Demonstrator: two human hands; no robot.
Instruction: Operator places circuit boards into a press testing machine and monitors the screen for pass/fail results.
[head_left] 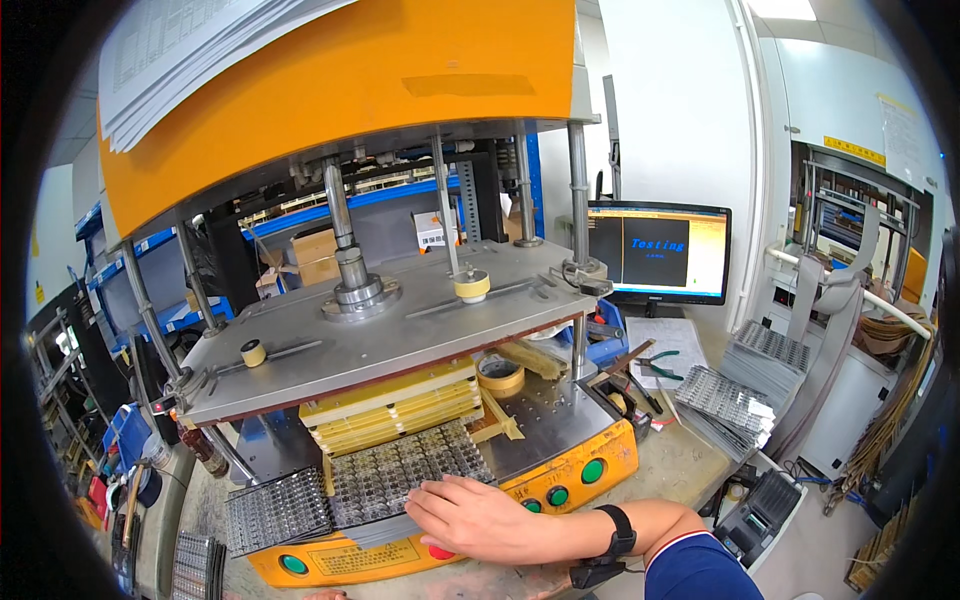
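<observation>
My right hand, with a black band on the wrist, comes in from the lower right. Its fingers lie stretched out over the front right part of a flat grey panel patterned with rows of small cells. The thumb is hidden. That panel lies in front of a yellow layered fixture under the raised grey plate of an orange press. Left of it rests a similar dark panel stack. Only a sliver of my left hand shows at the lower edge; its fingers cannot be made out.
Green buttons line the press's orange front. A tape roll sits under the plate. To the right are green-handled pliers, panel stacks and a monitor. More panels stand at lower left.
</observation>
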